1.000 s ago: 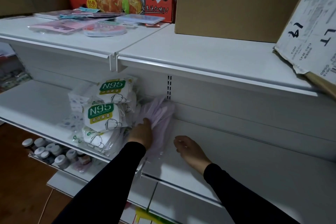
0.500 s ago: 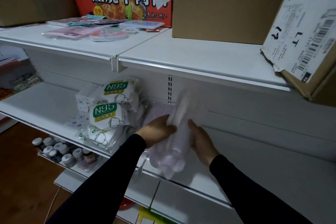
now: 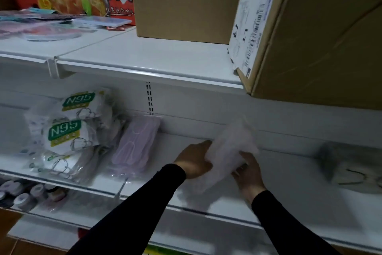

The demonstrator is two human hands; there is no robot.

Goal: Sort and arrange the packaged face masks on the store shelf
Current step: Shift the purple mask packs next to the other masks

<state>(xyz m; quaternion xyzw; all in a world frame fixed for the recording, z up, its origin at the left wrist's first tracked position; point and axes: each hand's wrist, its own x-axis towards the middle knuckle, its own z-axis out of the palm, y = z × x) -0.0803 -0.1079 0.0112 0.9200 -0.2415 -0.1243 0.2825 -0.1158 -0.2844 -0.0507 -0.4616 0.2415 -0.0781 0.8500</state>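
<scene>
Head view shows both hands at lower centre of the frame, the left hand [image 3: 193, 160] and right hand [image 3: 249, 173] each with its grip closed on a blurred pale lilac plastic mask packet [image 3: 229, 151] just above the white metal middle shelf [image 3: 289, 190], right of a flat lilac mask pack [image 3: 135, 145] and green-labelled N95 mask bags [image 3: 66, 134].

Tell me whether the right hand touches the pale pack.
Touching. The head view shows the right hand gripping the pale pack's lower right edge, fingers curled on it; the left hand holds the other side.
</scene>
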